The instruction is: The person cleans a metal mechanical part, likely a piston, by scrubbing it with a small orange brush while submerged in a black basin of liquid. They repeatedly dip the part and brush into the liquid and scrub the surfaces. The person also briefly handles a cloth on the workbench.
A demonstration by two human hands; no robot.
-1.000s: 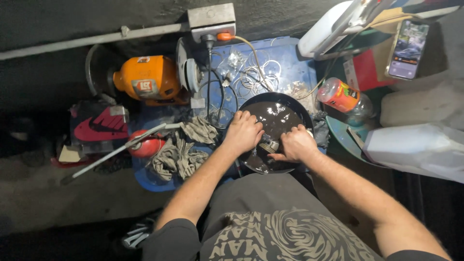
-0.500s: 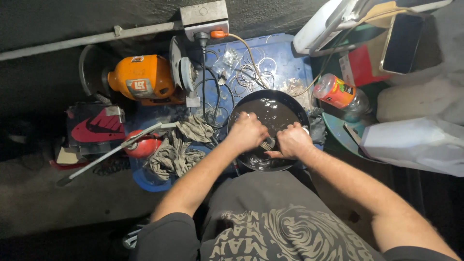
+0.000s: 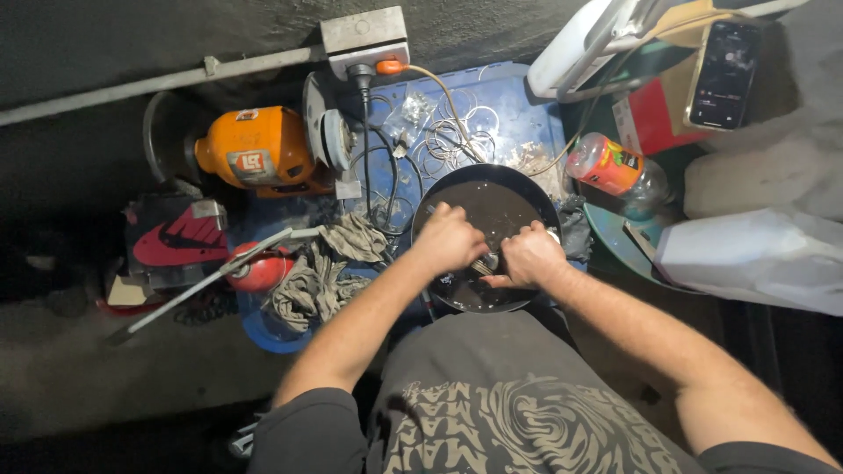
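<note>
A round black bowl (image 3: 520, 180) of dark liquid sits in front of me on a blue tray. Both my hands are inside it. My left hand (image 3: 448, 238) is curled over the bowl's left side, fingers closed. My right hand (image 3: 529, 256) is closed around a small brush-like tool (image 3: 482, 264) whose pale bristled end shows between the two hands. What my left hand grips is hidden by its fingers.
An orange bench grinder (image 3: 263, 149) stands at the left, grey rags (image 3: 320, 268) and a red-handled tool (image 3: 255, 263) below it. Wire rings (image 3: 457, 132) lie on the blue tray (image 3: 527, 96). A plastic bottle (image 3: 615, 168), a phone (image 3: 722, 75) and white bags (image 3: 746, 254) are at the right.
Both hands have drawn slightly closer together in the bowl, with small rubbing shifts. The phone screen went from bright to dark.
</note>
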